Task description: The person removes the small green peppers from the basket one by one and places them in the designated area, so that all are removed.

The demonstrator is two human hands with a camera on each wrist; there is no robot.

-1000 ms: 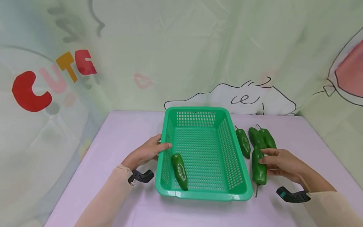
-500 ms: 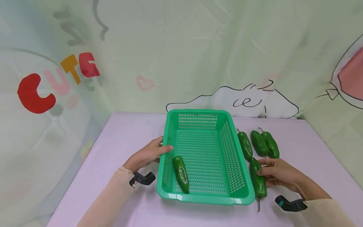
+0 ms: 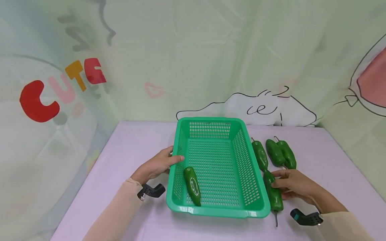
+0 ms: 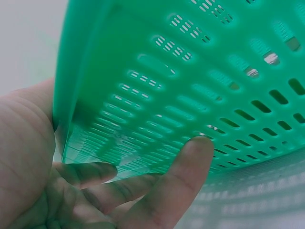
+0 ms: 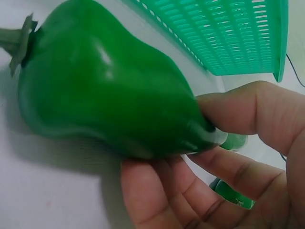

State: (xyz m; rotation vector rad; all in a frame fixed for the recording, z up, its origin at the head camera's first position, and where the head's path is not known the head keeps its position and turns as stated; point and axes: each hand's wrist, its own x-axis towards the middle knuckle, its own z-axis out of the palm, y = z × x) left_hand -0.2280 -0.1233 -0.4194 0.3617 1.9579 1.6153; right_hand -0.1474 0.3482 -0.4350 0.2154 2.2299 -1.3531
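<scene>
A green plastic basket (image 3: 211,214) with slotted walls stands on the table, one green pepper (image 3: 192,185) lying in its near left part. My left hand (image 3: 158,163) grips the basket's left side, thumb over the rim and fingers against the outer wall, as the left wrist view shows. To the right of the basket, my right hand (image 3: 294,184) pinches another green pepper (image 3: 273,195) near its narrow end. In the right wrist view this pepper (image 5: 105,81) has its stem pointing away from the hand and sits at or just above the table; I cannot tell which.
Beyond my right hand lie three more green peppers: one (image 3: 260,155) beside the basket's right wall, and two (image 3: 275,153) side by side further right. The pale lilac table (image 3: 141,137) meets a printed cloth backdrop (image 3: 181,60) at the back and sides.
My right hand has drawn the pinched pepper toward me and slightly left, apart from the two side-by-side peppers. The left hand keeps its grip on the basket.
</scene>
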